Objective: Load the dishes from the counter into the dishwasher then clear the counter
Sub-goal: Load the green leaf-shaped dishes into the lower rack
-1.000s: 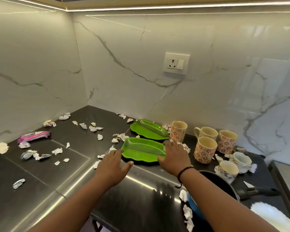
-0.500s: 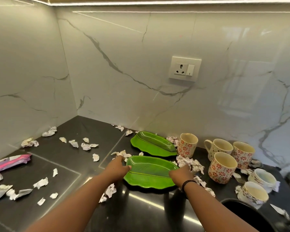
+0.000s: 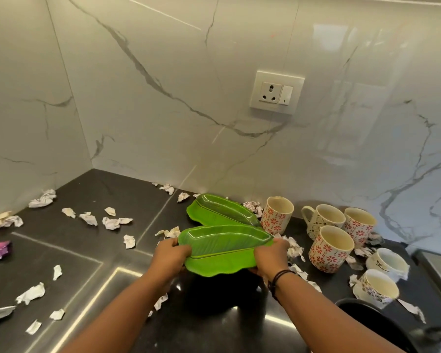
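Glossy green leaf-shaped ceramic platter [image 3: 224,250] raised off dark surface [image 3: 117,189], tilted, long axis running left-right between hands. Left hand [image 3: 169,258] grips left end, right hand [image 3: 271,257] grips right end, fingers curled round rim. Second green leaf platter [image 3: 222,210] lies behind, toward wall edge.

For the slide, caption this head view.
Both hands, left and right, grip a green leaf-shaped plate above the littered counter.

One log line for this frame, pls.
step: lift | left hand: holds near green plate | right hand: same plate | second green plate: on counter
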A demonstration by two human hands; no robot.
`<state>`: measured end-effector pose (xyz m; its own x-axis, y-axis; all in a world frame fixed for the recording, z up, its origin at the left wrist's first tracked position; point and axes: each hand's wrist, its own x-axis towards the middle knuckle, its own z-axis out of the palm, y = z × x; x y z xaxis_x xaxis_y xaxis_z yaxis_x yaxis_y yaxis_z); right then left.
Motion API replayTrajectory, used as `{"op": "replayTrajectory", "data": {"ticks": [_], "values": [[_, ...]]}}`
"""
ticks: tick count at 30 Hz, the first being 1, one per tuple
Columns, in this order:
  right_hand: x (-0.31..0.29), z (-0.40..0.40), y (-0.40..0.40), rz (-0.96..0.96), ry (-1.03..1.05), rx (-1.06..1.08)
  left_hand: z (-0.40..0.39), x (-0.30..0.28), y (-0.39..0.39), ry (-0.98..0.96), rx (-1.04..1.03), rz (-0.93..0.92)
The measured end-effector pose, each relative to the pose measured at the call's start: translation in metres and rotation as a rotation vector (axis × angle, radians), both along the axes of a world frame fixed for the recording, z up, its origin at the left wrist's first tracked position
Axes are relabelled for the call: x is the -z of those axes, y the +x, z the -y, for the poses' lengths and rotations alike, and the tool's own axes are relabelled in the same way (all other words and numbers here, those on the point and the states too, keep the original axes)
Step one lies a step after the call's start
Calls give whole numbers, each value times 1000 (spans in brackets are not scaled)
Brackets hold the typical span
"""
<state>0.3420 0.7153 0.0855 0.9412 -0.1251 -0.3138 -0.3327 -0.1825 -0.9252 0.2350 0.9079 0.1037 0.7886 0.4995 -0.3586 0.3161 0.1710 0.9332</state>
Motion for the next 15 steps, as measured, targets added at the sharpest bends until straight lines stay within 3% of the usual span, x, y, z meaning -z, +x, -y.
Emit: {"op": "replayTrajectory", "data": {"ticks": [3, 7, 15], "values": [[-28, 8, -5, 54, 142, 62, 10, -33, -15, -156, 34, 64], [-90, 20, -44, 70, 369, 48, 33, -84, -36, -215, 52, 212], [-152, 107, -114, 175, 492, 13, 136, -122, -60, -508, 336, 389]]}}
